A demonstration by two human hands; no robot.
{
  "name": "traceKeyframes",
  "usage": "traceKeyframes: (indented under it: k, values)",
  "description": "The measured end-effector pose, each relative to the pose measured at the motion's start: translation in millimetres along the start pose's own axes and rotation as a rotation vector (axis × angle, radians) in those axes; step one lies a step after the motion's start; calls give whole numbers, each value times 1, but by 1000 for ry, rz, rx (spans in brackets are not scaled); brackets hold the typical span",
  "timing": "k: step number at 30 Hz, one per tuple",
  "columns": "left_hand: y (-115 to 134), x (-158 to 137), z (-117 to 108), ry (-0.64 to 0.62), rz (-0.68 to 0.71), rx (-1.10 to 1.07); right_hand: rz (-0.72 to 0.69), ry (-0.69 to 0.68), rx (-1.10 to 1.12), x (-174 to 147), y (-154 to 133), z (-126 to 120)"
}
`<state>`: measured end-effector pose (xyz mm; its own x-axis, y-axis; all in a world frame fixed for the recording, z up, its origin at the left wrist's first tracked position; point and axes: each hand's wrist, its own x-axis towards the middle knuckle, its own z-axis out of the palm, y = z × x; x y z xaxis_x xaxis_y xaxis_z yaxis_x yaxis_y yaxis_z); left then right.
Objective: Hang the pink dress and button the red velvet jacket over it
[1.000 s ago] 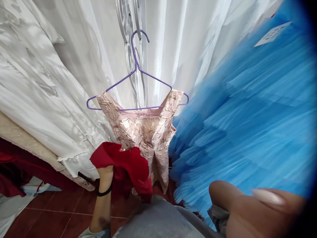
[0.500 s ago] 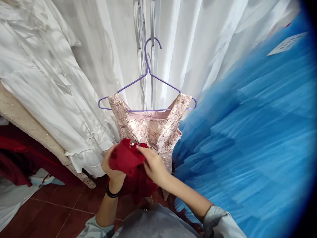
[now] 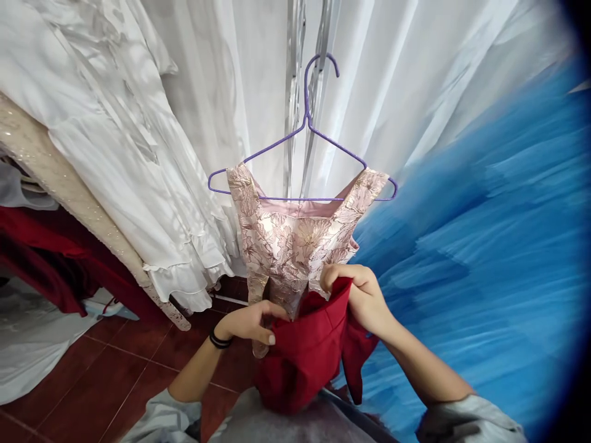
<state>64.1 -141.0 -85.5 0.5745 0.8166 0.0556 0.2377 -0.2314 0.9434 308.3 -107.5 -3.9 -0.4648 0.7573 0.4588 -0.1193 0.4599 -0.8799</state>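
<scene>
A red garment (image 3: 305,351) is stretched between my hands, low in front of my body; its exact kind is not clear. My left hand (image 3: 252,325) grips its left edge between thumb and fingers, with a black band on the wrist. My right hand (image 3: 362,298) is closed on the garment's upper right edge. Just beyond hangs a pink and gold floral dress (image 3: 295,240), its straps over a purple hanger (image 3: 277,147). Part of the dress's lower half is hidden behind the red cloth and my hands.
White dresses (image 3: 124,141) hang at the left beside a beige sparkly one (image 3: 69,184). A blue tulle gown (image 3: 475,258) fills the right side. White curtains (image 3: 388,74) and a metal rack post (image 3: 295,92) stand behind. Red tiles (image 3: 120,369) cover the floor.
My hands have moved apart, spreading the bunched red garment, which now hangs open between them. The view has shifted, so the dress and hanger appear further right.
</scene>
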Motion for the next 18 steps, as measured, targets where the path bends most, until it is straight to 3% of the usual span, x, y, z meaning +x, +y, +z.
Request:
traceKeyframes:
  k: [4, 8, 10, 12, 14, 16, 18]
  values:
    - [4, -4, -14, 127, -12, 510, 42, 21, -189, -4, -10, -32]
    - [11, -19, -34, 193, -153, 692, 120, -81, -557, -1, -32, -63]
    - [20, -28, -46, 426, -169, 789, 202, -207, -729, 2, -42, -72]
    - [28, -35, -57, 728, -47, 841, 300, -396, -897, 4, -45, -77]
    - [33, -36, -63, 900, 69, 811, 398, -603, -1080, 5, -40, -79]
    - [34, -32, -67, 828, 53, 669, 422, -732, -1233, 5, -31, -81]
    - [35, -28, -72, 675, -33, 431, 362, -654, -1305, 7, -26, -84]
